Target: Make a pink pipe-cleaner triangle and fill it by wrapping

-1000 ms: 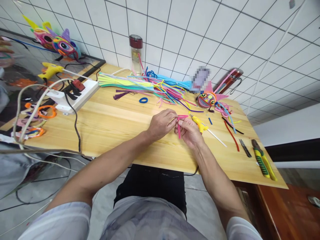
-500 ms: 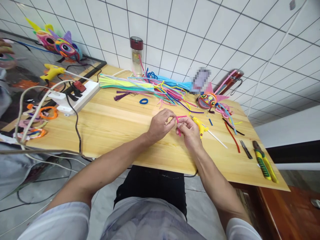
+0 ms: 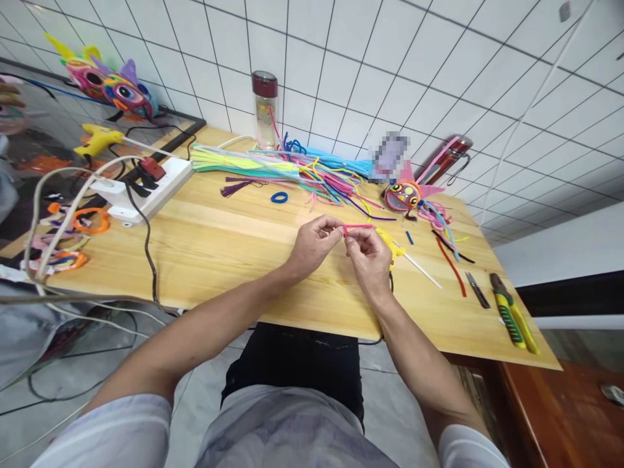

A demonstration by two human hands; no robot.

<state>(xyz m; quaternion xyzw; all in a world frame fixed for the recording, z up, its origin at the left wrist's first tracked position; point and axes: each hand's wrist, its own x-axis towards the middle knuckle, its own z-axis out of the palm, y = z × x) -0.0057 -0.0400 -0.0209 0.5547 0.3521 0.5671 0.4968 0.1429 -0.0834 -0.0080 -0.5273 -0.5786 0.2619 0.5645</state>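
Observation:
Between my two hands, above the middle of the wooden table [image 3: 234, 247], is a bright pink pipe cleaner [image 3: 359, 226]. My left hand [image 3: 314, 244] pinches one end of it with thumb and forefinger. Close against it, my right hand [image 3: 369, 257] has its fingers closed on the same pipe cleaner, near a bend. One straight length points right over the right fingers; the rest is hidden by the hands. Just beyond my right hand lies a yellow glue gun [image 3: 392, 244] with a white glue stick in it.
Bundled pipe cleaners [image 3: 248, 162] lie along the wall beside a glass bottle [image 3: 264, 110]. A colourful fish-like figure [image 3: 402, 196] sits at the back right. Pliers [image 3: 511, 312] and small snips [image 3: 476, 290] lie at right. Left are a power strip [image 3: 151, 192] and another glue gun [image 3: 100, 140].
The pink piece that hung down below my right fingers is now out of sight. More of the straight length shows pointing right. Both hands stay close together in nearly the same place.

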